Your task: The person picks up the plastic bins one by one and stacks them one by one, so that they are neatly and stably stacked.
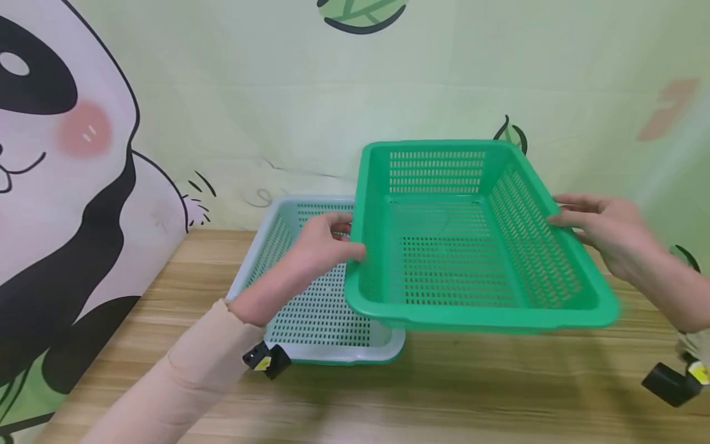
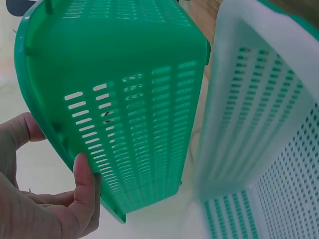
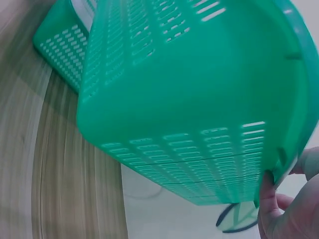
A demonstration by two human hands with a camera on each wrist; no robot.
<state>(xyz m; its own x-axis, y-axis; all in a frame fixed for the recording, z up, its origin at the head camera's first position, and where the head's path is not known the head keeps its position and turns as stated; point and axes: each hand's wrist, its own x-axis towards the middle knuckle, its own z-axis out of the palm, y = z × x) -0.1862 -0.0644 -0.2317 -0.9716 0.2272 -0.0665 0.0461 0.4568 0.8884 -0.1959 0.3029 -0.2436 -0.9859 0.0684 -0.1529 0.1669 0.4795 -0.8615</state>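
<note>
A green plastic basket (image 1: 444,277) with slotted walls is held up over the table, tilted so its inside faces the head camera. My left hand (image 1: 327,243) grips its left rim, thumb on the inner side and fingers outside. On the opposite rim, my right hand (image 1: 604,228) pinches the edge between thumb and fingers. Behind and left of it, a white basket (image 1: 322,314) stands on the table, partly covered by the held one. Green shows under the white rim, and the right wrist view has a green slotted basket wall (image 3: 62,47) around it.
The wooden table (image 1: 488,382) runs below both baskets. A pale green cloth (image 1: 249,92) with a large panda print (image 1: 100,154) hangs behind and at the left. Small wrist cameras (image 1: 266,359) are strapped on both wrists.
</note>
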